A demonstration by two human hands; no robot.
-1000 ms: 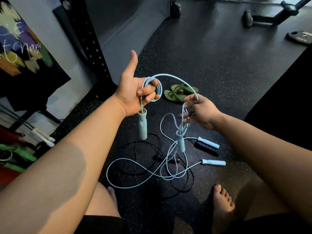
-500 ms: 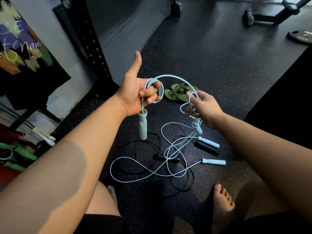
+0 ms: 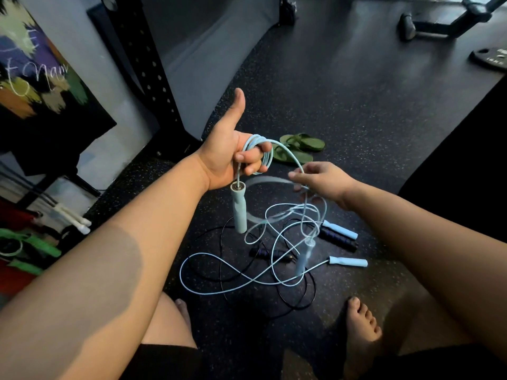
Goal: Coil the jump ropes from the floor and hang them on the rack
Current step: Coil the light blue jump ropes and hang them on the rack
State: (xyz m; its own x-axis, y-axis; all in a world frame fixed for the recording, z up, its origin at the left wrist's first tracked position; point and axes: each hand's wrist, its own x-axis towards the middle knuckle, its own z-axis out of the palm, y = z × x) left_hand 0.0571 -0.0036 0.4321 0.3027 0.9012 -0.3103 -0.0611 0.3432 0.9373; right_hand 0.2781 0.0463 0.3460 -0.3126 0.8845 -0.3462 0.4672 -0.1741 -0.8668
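My left hand (image 3: 236,157) is raised with the thumb up, its fingers closed around several small loops of a light blue jump rope (image 3: 264,153). One blue handle (image 3: 238,208) hangs down from that hand. My right hand (image 3: 322,181) pinches the same cord a little to the right, and the rest of the cord trails down from it, blurred. The rope's other handle (image 3: 304,256) dangles low, also blurred. On the floor below lie a second light blue rope (image 3: 219,290) with its handles (image 3: 348,261) and a black rope (image 3: 293,305) with dark handles (image 3: 338,238), tangled together.
A black perforated rack upright (image 3: 145,64) stands at the left against the grey wall. Green sandals (image 3: 299,149) lie beyond my hands. My bare feet (image 3: 362,327) are near the ropes. Green and white gear (image 3: 33,242) sits far left; a weight plate (image 3: 491,58) lies far right.
My right hand moved up and left toward the left hand while the cord slid through it. The dangling handle dropped lower again and swings, blurred. The left hand stayed put.
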